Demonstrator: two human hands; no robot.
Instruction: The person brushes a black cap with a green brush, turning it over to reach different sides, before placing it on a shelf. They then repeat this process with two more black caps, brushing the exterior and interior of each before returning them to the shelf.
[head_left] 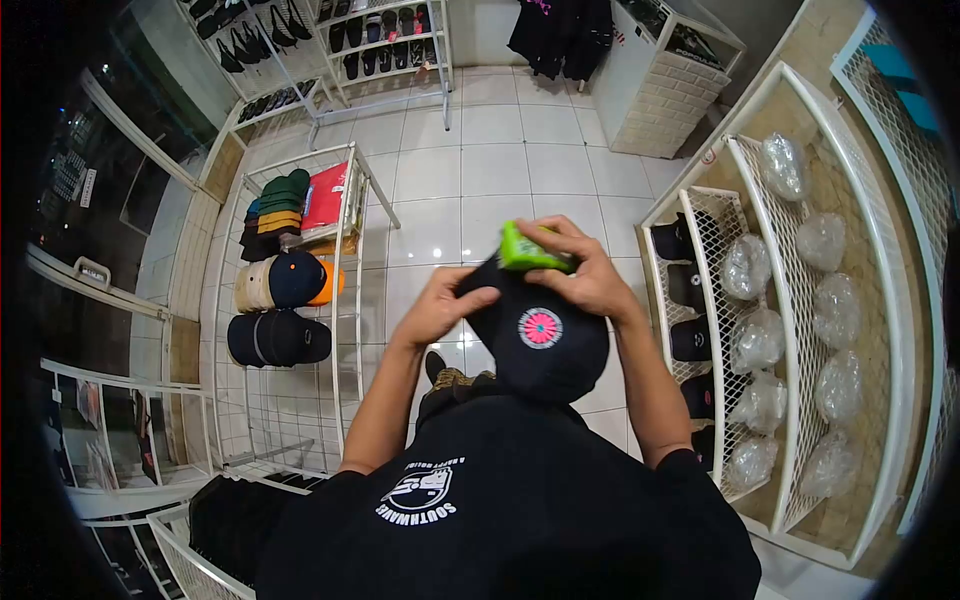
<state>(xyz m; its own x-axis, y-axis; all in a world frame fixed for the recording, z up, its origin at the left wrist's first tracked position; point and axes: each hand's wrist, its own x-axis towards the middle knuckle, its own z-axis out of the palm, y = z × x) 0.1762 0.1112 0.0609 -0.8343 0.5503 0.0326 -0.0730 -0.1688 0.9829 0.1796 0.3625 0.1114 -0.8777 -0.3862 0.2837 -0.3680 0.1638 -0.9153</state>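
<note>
A black cap with a round pink-and-white patch is held in front of my chest. My left hand grips its edge on the left, thumb on top and fingers underneath. In my right hand is a bright green block-like tool, held between thumb and fingers against the far part of the cap. The tool's underside is hidden, so its exact kind cannot be made out.
To the left, a white wire rack carries stacked caps and a red packet. White mesh shelves on the right hold plastic-wrapped bundles and black caps. Sandals fill a shelf at the back, near a white counter.
</note>
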